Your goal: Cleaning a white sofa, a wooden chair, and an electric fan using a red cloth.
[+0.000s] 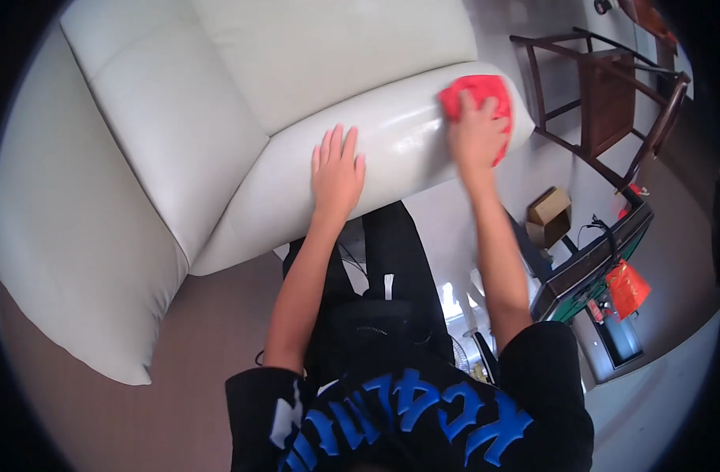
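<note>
A red cloth [476,85] lies pressed against the front end of a cream leather sofa's armrest [399,134]. On top of it rests my right hand [478,134], its fingers bent over the fabric and slightly blurred. My left hand [338,173] lies flat on the same armrest, farther left, fingers stretched out and holding nothing. Beyond the armrest spreads the sofa's seat [336,55], and the backrest [84,204] rises on the left. Part of the cloth is hidden beneath my right hand.
A dark wooden chair [607,102] stands at the far right. Nearer on the right are a cardboard box [550,208], a dark-framed screen [592,259] and a red paper bag [627,289]. Brown floor [210,322] shows below the sofa's left part.
</note>
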